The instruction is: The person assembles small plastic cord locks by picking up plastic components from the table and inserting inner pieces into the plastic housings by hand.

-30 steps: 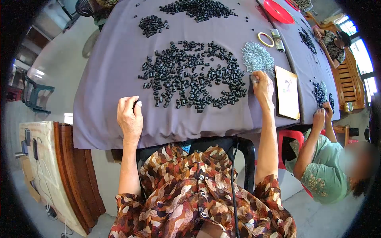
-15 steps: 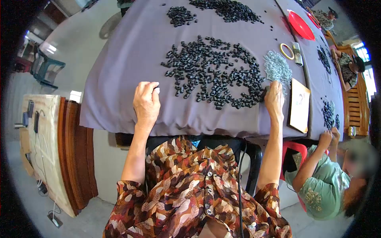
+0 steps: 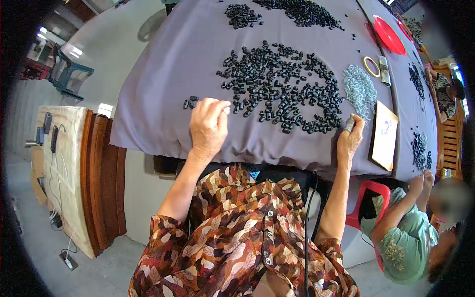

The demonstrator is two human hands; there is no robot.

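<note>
My left hand (image 3: 209, 127) is just above the cloth, left of the big spread of small black plastic pieces (image 3: 277, 89). Its fingers are curled closed; what they hold, if anything, is hidden. A few loose black pieces (image 3: 190, 102) lie just left of its knuckles. At the right edge of the spread, my right hand (image 3: 349, 143) is closed in a pinch. A grey bit (image 3: 349, 123) shows at its fingertips; I cannot tell whether it is a finger cover or a held piece. Just beyond that hand lies a heap of small silvery metal pieces (image 3: 360, 86).
A card (image 3: 385, 136), a tape roll (image 3: 372, 67) and a red tray (image 3: 389, 35) lie on the right. More black heaps (image 3: 307, 12) are at the far side. A person in green (image 3: 403, 237) sits at right, hands near another heap (image 3: 420, 148).
The view has shifted, so the table appears farther right. My left hand has moved right, exposing a few black pieces beside it. My right hand has drawn back from the silvery heap.
</note>
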